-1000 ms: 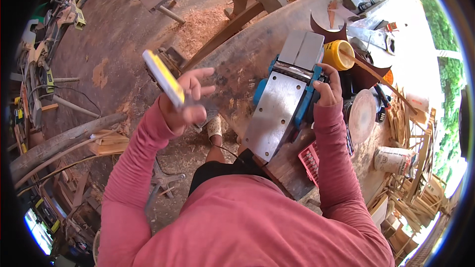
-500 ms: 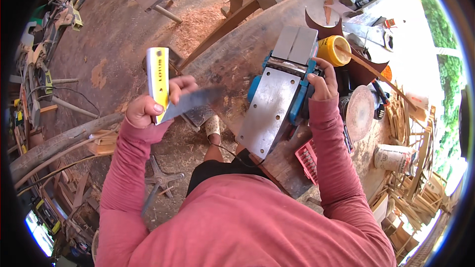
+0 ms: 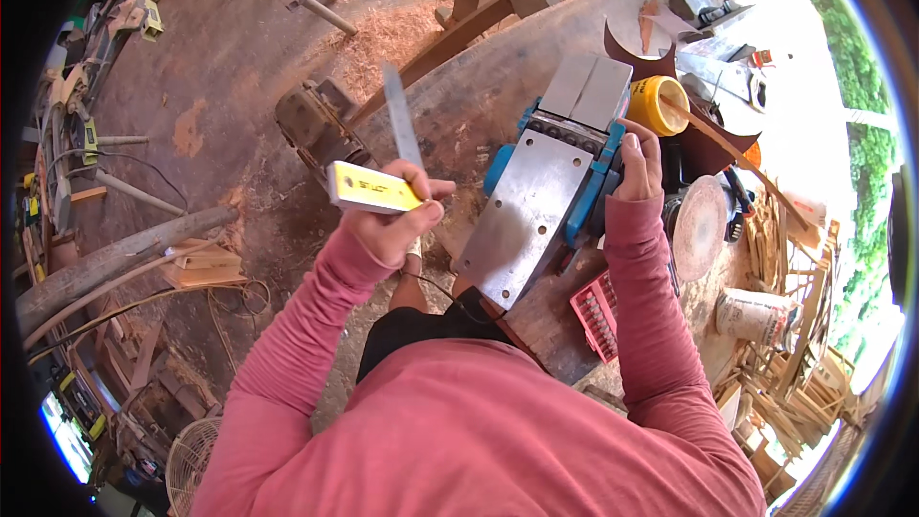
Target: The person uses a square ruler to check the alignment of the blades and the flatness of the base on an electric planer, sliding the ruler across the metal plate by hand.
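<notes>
My left hand [image 3: 394, 225] is closed round a try square [image 3: 371, 188] with a yellow-faced stock. Its steel blade points away from me, over the bench edge and apart from the planer. An electric planer [image 3: 525, 215] lies upside down on the bench, its flat metal sole facing up and its blue body showing at the sides. The slot with the cutter drum crosses between the two sole plates. On the planer's right side rests my right hand [image 3: 638, 165], fingers curled over its blue edge near that slot. A dark shadow falls on the near sole plate.
Right of the planer stand a yellow tub [image 3: 661, 105], a round disc [image 3: 699, 230] and a handsaw [image 3: 723, 77]. A red case of bits [image 3: 600, 316] lies near the bench's front edge. A vise [image 3: 321, 124] sits at its left; wood scraps [image 3: 780, 364] pile up at right.
My left hand has moved right, nearer the planer, and turned the try square so its blade points away from me. My right hand stays on the planer.
</notes>
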Motion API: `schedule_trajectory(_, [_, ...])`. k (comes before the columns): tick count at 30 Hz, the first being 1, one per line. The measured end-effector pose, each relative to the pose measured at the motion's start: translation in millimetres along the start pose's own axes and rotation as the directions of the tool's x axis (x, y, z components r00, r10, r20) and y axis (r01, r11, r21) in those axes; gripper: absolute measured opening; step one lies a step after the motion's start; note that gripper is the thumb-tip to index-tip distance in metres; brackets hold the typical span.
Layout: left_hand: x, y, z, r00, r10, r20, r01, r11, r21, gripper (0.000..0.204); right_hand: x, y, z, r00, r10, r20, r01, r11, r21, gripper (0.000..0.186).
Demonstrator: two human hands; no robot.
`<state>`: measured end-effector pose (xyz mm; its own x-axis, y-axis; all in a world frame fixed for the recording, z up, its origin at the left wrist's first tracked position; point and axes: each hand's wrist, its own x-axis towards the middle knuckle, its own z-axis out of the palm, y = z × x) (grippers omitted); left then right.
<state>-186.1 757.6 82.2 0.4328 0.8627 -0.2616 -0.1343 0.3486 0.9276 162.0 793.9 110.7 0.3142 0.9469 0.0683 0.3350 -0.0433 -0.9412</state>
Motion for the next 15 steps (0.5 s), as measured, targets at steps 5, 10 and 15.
schedule_trajectory(5, [17.4, -16.8, 23.2, 0.943, 0.323, -0.077, -0.303, 0.931, 0.204, 0.026, 0.3, 7.8, -7.2, 0.967, -0.212, 0.137, 0.245, 0.920, -0.305, 0.028])
schedule_trajectory(10, [21.5, -44.7, 32.4, 0.902, 0.395, -0.173, -0.419, 0.898, -0.137, 0.036, 5.4, 17.2, -14.3, 0.827, -0.497, 0.263, 0.562, 0.713, -0.419, 0.014])
schedule_trajectory(15, [29.6, -53.4, 56.6, 0.853, 0.388, -0.350, -0.496, 0.811, -0.310, 0.038, 3.3, 18.8, -14.3, 0.833, -0.491, 0.254, 0.553, 0.751, -0.361, 0.015])
